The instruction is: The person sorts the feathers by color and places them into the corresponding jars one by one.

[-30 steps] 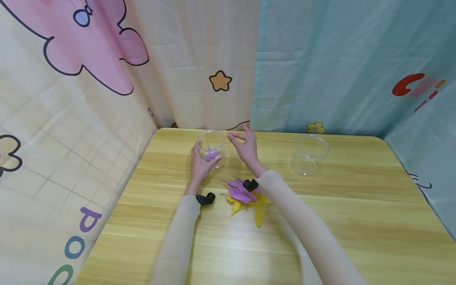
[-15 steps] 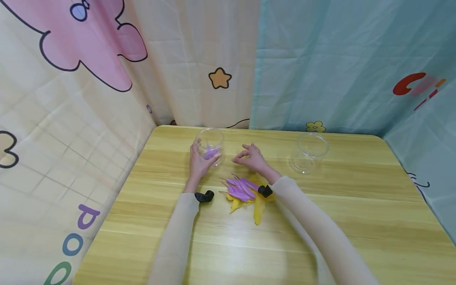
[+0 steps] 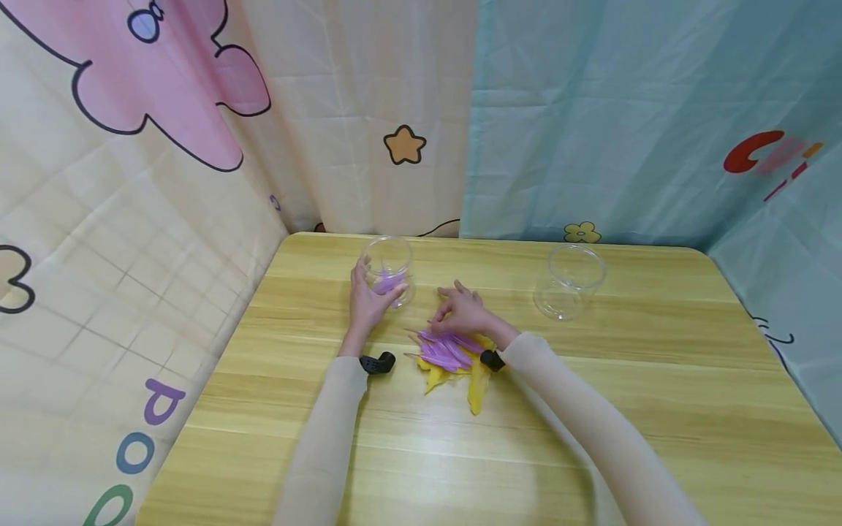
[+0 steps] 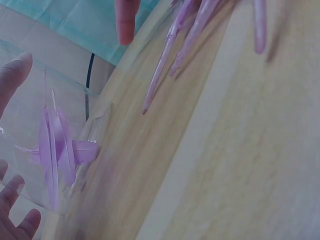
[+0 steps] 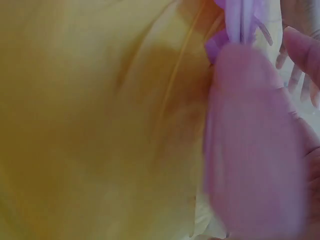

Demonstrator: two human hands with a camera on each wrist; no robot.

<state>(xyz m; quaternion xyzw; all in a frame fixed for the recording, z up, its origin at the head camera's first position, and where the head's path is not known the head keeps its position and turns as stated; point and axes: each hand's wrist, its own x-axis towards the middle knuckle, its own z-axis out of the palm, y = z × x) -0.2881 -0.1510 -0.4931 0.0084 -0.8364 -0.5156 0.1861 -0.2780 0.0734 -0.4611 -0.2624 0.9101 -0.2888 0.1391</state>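
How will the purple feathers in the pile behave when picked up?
The purple feathers look thin, so probably very light. Their shafts look straight, so likely fairly stiff. They overlap the yellow feathers, so lifting one may drag others.

Left cup (image 3: 388, 264), right cup (image 3: 569, 282) and, before them, a feather pile (image 3: 444, 356), on one worktop (image 3: 263, 453)
Inside the left cup lie some loose feathers (image 3: 389, 283); around its left side is the left hand (image 3: 370, 301); the right cup stands well apart; the right hand (image 3: 463, 313) is at the pile's far side; behind everything hangs a curtain (image 3: 421, 88)
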